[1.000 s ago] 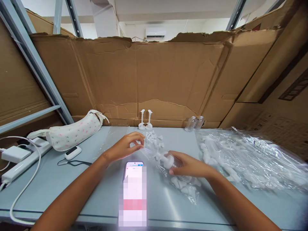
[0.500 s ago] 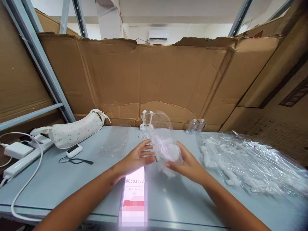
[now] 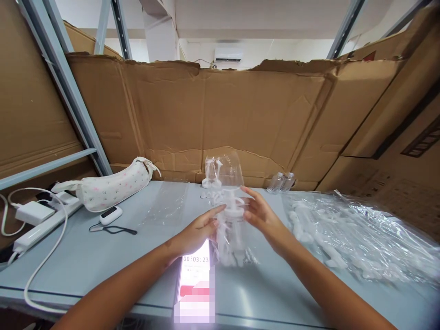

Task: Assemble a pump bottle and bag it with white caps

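Between my two hands, a clear plastic bag (image 3: pixel 225 167) stands over the grey table with white plastic parts inside. Among them are a round white collar or cap (image 3: pixel 234 212) and longer pale pieces below it, blurred by the film. My left hand (image 3: pixel 199 231) grips the bag's left side, thumb and fingers bent. On the other side, my right hand (image 3: pixel 263 217) has its fingers curved against the bag at the height of the white collar. Behind the bag stand white pump-like pieces (image 3: pixel 209 183), partly seen through the film.
A phone (image 3: pixel 195 275) showing a timer lies in front. To the right is a large plastic bag (image 3: pixel 357 233) of white parts, with clear bottles (image 3: pixel 276 182) behind. Leftward are a flat clear bag (image 3: pixel 167 201), small white device (image 3: pixel 111 215), patterned pouch (image 3: pixel 112 185) and power strip (image 3: pixel 44 224).
The bag has turned more upright, and the white collar inside now shows. My right hand has risen along its side, while my left hand has closed in on the bag.
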Tool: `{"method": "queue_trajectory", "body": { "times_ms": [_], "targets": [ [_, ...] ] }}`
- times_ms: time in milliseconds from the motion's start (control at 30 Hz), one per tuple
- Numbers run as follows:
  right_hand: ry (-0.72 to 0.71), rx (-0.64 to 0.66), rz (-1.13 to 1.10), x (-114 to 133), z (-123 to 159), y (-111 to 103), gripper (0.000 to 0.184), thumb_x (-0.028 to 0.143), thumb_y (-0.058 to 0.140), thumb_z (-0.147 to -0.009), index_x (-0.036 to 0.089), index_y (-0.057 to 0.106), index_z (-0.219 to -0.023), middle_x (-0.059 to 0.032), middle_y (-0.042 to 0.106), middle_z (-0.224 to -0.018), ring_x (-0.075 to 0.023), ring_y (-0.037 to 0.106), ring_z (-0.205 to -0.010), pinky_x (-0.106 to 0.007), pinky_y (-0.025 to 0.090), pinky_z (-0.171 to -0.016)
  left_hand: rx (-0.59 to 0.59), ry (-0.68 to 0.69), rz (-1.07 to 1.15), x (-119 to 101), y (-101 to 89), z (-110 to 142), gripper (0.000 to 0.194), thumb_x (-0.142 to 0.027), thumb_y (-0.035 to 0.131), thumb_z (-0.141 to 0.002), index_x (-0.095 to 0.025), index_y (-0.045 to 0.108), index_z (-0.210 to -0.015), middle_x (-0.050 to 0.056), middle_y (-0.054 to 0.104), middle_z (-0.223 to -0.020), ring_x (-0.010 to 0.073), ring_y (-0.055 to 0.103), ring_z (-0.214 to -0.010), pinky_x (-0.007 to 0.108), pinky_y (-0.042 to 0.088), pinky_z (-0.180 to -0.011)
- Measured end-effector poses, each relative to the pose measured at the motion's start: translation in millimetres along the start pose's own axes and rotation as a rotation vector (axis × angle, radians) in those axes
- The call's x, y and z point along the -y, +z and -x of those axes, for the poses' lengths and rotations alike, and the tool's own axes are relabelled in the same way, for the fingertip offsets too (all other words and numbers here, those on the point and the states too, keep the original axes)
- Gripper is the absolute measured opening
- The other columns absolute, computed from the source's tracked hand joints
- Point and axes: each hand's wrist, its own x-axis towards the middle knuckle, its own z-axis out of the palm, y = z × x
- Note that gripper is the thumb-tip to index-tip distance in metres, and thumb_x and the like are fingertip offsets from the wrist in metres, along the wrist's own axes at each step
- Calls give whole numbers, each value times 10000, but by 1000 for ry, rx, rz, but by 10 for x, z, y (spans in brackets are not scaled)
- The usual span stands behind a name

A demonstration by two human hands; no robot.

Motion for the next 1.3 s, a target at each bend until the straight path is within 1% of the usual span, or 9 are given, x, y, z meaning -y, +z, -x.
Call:
{"method": "queue_trajectory", "body": {
  "times_ms": [100,233,333,467,667,767,1000,1200,1300],
  "targets": [
    [47,-57,-48,18,-64,-70,642,499,606,-779,301,337,-1328,-95,524,-1221,-227,558,-1042,-387,456,-879,42,-12,-21,-67,12,47,527,-333,415,-923,-275,262,-1424,43,602,-902,134,566,-755,305,461,-736],
    [122,13,-180,-26,-114,-95,595,454,617,-791,310,362,-1309,-87,565,-1195,-222,619,-969,-403,458,-882,141,-45,23,-98,26,73,644,-351,447,-906,-326,104,-1451,93,576,-1144,153,592,-807,300,478,-693],
    [179,57,-247,-77,-117,-75,533,434,626,-793,310,409,-1263,-82,585,-1188,-213,649,-905,-407,463,-875,60,-10,-78,-93,30,61,633,-401,478,-889,-298,177,-1436,116,556,-1210,150,590,-821,282,490,-673],
    [252,128,-260,-93,-98,-55,470,453,595,-816,308,451,-1239,-83,571,-1215,-214,625,-962,-383,478,-846,-90,45,-127,-78,29,33,585,-448,492,-868,-219,306,-1373,116,626,-1040,122,573,-635,238,482,-502],
    [236,42,-220,-102,-183,-150,313,471,552,-836,246,584,-1051,-50,620,-1006,-186,616,-895,-337,492,-768,24,-84,-42,-57,34,39,532,-392,436,-891,-251,280,-1379,89,669,-963,126,601,-569,256,483,-493],
    [212,31,-240,-129,-219,-168,276,435,605,-802,224,601,-980,-22,637,-839,-160,638,-747,-332,508,-714,-54,-70,-125,-84,54,33,491,-406,431,-892,-242,331,-1344,65,666,-876,150,630,-629,260,470,-545],
    [195,173,-191,-141,-204,-52,359,467,612,-791,225,560,-1051,-36,669,-835,-189,687,-687,-375,535,-695,-342,60,-153,-173,-8,-57,332,-303,558,-803,-195,465,-1103,-59,517,-587,80,477,-490,202,408,-489],
    [149,195,-127,-236,-225,-174,410,431,603,-813,221,515,-1154,-56,693,-852,-205,671,-829,-379,502,-764,-353,183,-113,-168,-128,-61,230,-314,532,-809,-182,479,-989,-60,537,-551,76,464,-467,202,390,-495],
    [106,152,-83,-308,-207,-199,378,407,589,-826,210,535,-1144,-41,698,-768,-183,656,-753,-345,475,-723,-336,162,-93,-173,-137,-58,244,-346,517,-823,-175,485,-995,-56,546,-539,75,468,-453,200,376,-488]
  ]
}}
